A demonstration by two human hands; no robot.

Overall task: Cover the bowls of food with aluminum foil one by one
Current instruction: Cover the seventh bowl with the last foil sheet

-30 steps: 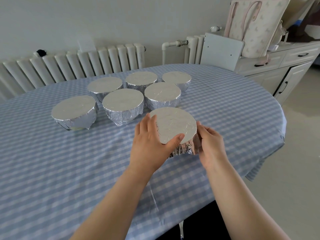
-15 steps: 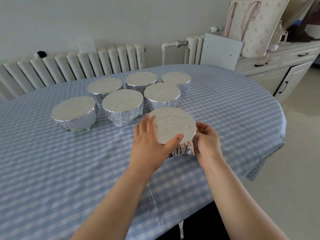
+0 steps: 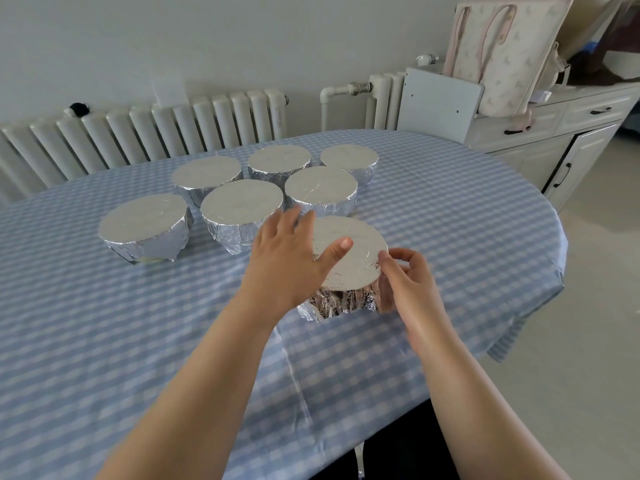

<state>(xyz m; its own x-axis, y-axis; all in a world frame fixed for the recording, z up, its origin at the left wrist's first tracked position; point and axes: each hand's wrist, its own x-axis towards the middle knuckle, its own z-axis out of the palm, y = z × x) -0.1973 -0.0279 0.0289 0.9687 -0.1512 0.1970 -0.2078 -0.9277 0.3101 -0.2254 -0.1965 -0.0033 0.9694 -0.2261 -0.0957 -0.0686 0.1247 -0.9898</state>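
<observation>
Seventh bowl: foil crimping in hand, six bowls behind it already wrapped.

The table (image 3: 104,341), under a blue checked cloth, carries six finished foil-covered bowls (image 3: 242,206) in a cluster toward the far side; the nearest bowl (image 3: 349,258) stands just in front of them, near my edge, its foil flat on top but ragged at the lower skirt. My left hand (image 3: 287,261) lies open, fingers spread, thumb on the foil top. My right hand (image 3: 405,275) has its fingers curled against the right rim, pinching foil. Judgement: the final sealing step; next, the loose skirt needs pressing tight around the wall.
</observation>
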